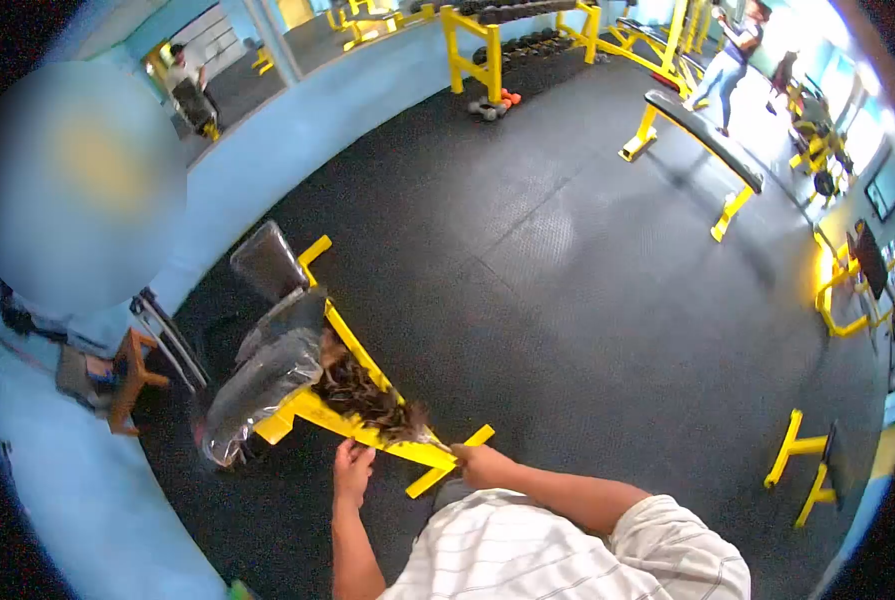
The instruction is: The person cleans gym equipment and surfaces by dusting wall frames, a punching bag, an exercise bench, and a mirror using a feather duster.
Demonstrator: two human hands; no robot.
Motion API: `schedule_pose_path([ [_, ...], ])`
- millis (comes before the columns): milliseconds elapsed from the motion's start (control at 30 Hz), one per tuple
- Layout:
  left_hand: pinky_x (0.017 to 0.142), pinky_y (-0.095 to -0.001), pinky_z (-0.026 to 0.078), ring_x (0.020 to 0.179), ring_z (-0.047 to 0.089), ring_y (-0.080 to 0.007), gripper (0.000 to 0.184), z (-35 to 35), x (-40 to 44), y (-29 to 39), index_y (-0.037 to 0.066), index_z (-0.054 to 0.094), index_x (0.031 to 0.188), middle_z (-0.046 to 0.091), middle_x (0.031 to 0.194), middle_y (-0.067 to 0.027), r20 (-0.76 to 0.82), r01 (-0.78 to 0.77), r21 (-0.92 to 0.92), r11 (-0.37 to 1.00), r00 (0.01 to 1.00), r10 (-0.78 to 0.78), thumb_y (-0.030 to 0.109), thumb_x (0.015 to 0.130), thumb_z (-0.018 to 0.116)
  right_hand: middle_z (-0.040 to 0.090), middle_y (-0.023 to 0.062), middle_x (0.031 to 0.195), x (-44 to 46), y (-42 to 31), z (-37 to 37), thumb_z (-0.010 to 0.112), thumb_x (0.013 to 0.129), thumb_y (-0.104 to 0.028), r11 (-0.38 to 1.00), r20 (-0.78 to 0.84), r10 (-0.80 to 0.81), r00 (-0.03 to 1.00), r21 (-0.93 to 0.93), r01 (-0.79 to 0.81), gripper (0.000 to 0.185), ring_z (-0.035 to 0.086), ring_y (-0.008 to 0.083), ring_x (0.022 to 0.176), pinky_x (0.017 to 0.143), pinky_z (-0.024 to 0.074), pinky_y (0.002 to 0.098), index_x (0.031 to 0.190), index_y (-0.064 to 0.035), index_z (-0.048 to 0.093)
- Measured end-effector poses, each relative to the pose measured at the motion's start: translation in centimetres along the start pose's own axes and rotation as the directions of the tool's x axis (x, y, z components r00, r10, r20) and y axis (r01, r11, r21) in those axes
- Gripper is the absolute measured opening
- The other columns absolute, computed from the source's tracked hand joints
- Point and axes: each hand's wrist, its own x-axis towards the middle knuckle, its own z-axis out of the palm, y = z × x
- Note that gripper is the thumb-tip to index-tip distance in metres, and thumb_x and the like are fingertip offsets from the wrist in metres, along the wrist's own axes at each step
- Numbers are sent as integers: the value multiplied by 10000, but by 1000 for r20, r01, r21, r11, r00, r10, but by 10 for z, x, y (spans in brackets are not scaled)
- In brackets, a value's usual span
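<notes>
Brown, the feather duster (362, 392) slants forward-left along the yellow gym-bench frame (327, 414) from the right hand (483, 467) gripping its near end, the left hand (352, 472) (half-curled, grip unclear) just beside that frame.

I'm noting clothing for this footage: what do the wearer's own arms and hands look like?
The left hand and right hand are bare, with no gloves visible. The right sleeve is loose, short and white with thin stripes, matching the shirt. No left sleeve can be made out.
</notes>
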Motion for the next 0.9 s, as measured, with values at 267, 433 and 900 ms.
schedule_pose_path([
  [267,861,-333,461,1023,557,-235,626,18,11,-17,5,354,1299,525,1159,-200,-10,-105,92,990,994,106,154,789,685,658,165,909,66,152,3,514,768,-215,761,388,308,869,-648,19,252,642,325,841,691,509,432,903,-65,664],
  [433,796,-330,475,988,572,-238,569,13,-19,-80,2,402,1287,571,1141,-195,-142,134,26,991,981,-129,201,817,653,656,167,828,84,162,-67,525,770,-234,796,116,441,890,-508,-328,247,642,332,748,657,512,437,881,-69,671],
  [900,686,-313,477,816,552,-138,336,261,146,71,62,501,1196,586,945,-62,313,-74,230,970,950,-2,164,886,581,640,225,862,85,211,-345,500,810,-263,853,-215,504,837,-26,-521,349,614,374,801,708,470,454,867,48,649],
])
